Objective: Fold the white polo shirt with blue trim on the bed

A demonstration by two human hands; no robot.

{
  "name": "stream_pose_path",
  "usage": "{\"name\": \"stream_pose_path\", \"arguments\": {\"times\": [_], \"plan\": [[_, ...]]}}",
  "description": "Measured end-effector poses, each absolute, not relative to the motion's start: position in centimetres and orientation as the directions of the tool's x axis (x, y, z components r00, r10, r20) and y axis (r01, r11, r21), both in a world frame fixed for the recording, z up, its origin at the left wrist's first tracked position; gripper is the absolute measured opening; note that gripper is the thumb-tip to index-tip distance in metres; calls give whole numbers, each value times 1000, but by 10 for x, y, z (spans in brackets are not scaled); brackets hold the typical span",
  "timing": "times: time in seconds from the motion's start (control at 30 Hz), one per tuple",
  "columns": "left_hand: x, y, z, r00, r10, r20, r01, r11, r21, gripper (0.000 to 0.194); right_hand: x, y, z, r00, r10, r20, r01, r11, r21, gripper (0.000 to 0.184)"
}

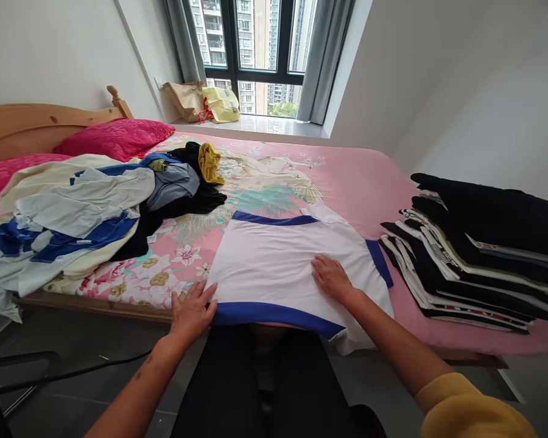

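Observation:
A white T-shirt point(265, 261) with blue side stripes and a blue sleeve edge lies spread on the pink bed, its collar to the right. Its near side hangs a little over the bed's front edge. My left hand point(192, 309) rests at the shirt's lower left corner with fingers spread, partly on the flowered sheet. Flat on the middle of the shirt, my right hand point(331, 277) presses the cloth with fingers stretched out. Neither hand grips anything.
Loose clothes point(82, 207) are heaped on the bed at left, a stack of folded clothes point(475, 261) at right. Red pillows point(119, 137) lie by the wooden headboard point(41, 125). Paper bags point(187, 100) stand on the windowsill. A black cable point(86, 369) runs at lower left.

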State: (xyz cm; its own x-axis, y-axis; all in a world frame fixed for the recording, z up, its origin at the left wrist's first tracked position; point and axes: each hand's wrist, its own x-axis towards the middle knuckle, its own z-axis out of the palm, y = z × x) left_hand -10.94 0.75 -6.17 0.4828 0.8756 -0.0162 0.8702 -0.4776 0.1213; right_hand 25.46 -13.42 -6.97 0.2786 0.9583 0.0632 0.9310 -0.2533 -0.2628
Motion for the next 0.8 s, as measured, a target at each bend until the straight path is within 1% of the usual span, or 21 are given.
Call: {"name": "stream_pose_path", "arguments": {"times": [0.03, 0.07, 0.1, 0.17, 0.23, 0.27, 0.3, 0.33, 0.37, 0.43, 0.47, 0.5, 0.53, 0.57, 0.6, 0.67, 0.7, 0.73, 0.77, 0.8], "plan": [[-110, 8, -59, 465, 885, 19, 876, -463, 132, 39, 251, -129, -67, 294, 952, 86, 929, -263, -262, 37], [-104, 6, -57, 476, 878, 50, 864, -477, 162, 37, 242, -124, -65, 272, 955, 118, 934, -232, -271, 37], [-93, 3, -54, 514, 854, 78, 830, -519, 204, 36, 229, -119, -62, 221, 964, 150, 944, -173, -282, 37], [-64, -6, -51, 662, 739, 121, 690, -665, 286, 38, 197, -111, -61, 81, 979, 186, 955, -23, -296, 38], [-38, -14, -52, 793, 597, 126, 538, -782, 315, 41, 169, -109, -66, -81, 984, 161, 944, 128, -305, 41], [-31, -16, -54, 823, 559, 101, 507, -803, 314, 41, 163, -110, -70, -152, 979, 135, 933, 188, -306, 44], [-29, -17, -57, 831, 553, 60, 512, -803, 306, 43, 163, -112, -75, -190, 976, 105, 928, 213, -304, 47], [-32, -14, -60, 816, 578, 12, 550, -783, 291, 47, 169, -114, -79, -177, 982, 68, 936, 189, -297, 50], [-39, -9, -62, 780, 624, -35, 609, -746, 268, 52, 180, -117, -83, -107, 994, 26, 953, 110, -282, 52], [-56, 4, -62, 684, 722, -102, 725, -658, 201, 59, 209, -121, -86, 168, 985, -39, 959, -172, -224, 52], [-63, 12, -59, 646, 754, -118, 762, -626, 168, 56, 222, -121, -86, 308, 950, -46, 930, -311, -194, 51], [-65, 18, -56, 626, 770, -123, 779, -609, 150, 49, 232, -120, -84, 405, 914, -33, 897, -404, -178, 49], [-63, 23, -52, 632, 766, -119, 774, -614, 157, 42, 236, -117, -81, 443, 897, -4, 882, -436, -180, 47], [-55, 26, -48, 663, 742, -103, 745, -640, 188, 38, 236, -112, -78, 421, 906, 37, 891, -406, -203, 46], [-43, 28, -46, 714, 696, -75, 691, -683, 238, 37, 231, -105, -75, 346, 935, 80, 917, -319, -237, 45], [-12, 31, -46, 831, 556, -15, 529, -781, 332, 40, 215, -89, -71, 95, 986, 136, 951, -49, -305, 46], [3, 35, -50, 876, 482, -3, 452, -819, 354, 41, 209, -81, -71, -31, 991, 134, 942, 74, -326, 46], [16, 41, -55, 906, 424, -9, 399, -844, 357, 43, 207, -72, -72, -113, 988, 107, 931, 143, -337, 48], [26, 50, -61, 915, 401, -28, 386, -855, 345, 45, 211, -63, -74, -133, 989, 59, 931, 145, -335, 50], [32, 62, -67, 905, 421, -53, 415, -851, 323, 49, 219, -55, -76, -92, 996, -3, 943, 87, -320, 52]]}}
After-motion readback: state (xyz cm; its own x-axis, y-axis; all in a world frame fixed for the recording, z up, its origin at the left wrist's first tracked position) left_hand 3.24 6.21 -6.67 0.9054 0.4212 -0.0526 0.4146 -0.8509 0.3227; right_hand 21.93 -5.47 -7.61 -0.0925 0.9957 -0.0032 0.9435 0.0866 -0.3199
